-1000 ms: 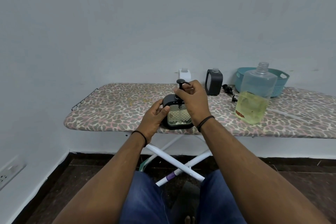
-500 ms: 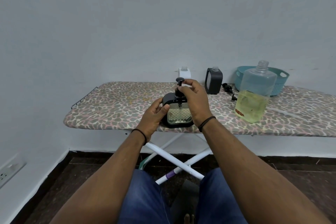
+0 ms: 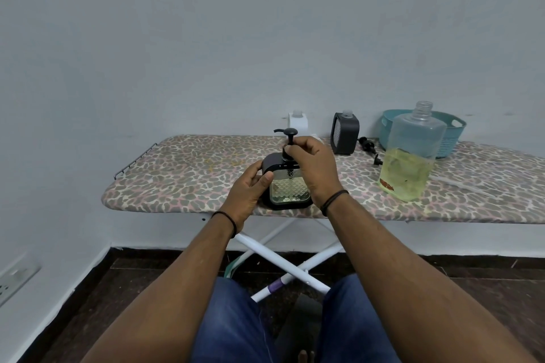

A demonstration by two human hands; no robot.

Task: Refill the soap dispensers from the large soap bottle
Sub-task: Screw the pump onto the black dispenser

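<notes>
Pinching the pump collar, right hand (image 3: 313, 169) sits at 12 o'clock atop the near dispenser (image 3: 287, 186), fingers curled round the neck below the pump head (image 3: 288, 133); spout points to 9 o'clock. Left hand (image 3: 250, 188) grips the dispenser's side at 9 o'clock, thumb on its front. Dispenser stands upright at the bench (image 3: 188, 174) near edge; pump stem vertical, so any twist likely turns about that axis. Large soap bottle (image 3: 408, 162), uncapped, at 3 o'clock, nearer the right hand. Second dispenser (image 3: 344, 134), pumpless, at 1 o'clock
</notes>
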